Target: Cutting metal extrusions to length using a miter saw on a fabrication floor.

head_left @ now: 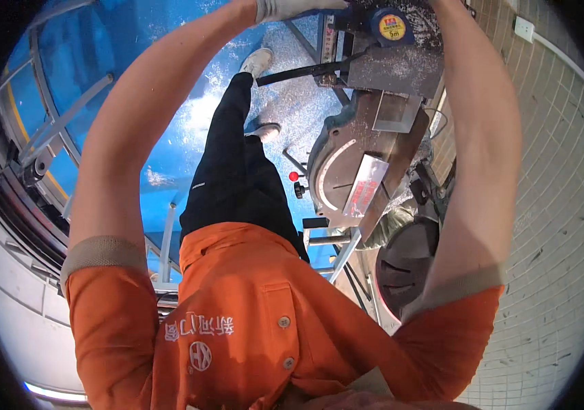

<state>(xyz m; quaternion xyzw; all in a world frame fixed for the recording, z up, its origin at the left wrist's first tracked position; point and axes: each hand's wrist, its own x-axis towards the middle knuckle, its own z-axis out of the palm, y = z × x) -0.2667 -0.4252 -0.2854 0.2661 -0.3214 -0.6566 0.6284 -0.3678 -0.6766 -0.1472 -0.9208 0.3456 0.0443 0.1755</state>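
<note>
My left hand point(297, 7), in a pale grey glove, shows only in part at the top edge. It is beside the dark, chip-strewn top of a machine point(401, 72), and its fingers are mostly cut off. My right forearm point(483, 130) runs up past the machine's right side, and that hand lies beyond the top edge. Between the two arms, a round tape measure point(392, 26) with a yellow label rests on the machine top. Below it sits a rounded cutting-machine base point(336, 160) with a curved pale scale. A shiny plate with red print point(367, 184) lies across this base.
A red knob point(294, 176) sticks out on the machine's left. Metal chips lie scattered over the blue floor point(196, 109). Metal frames point(66, 113) stand at the left. A round dark disc-shaped part point(404, 266) is under my right arm, near the tiled surface point(551, 225).
</note>
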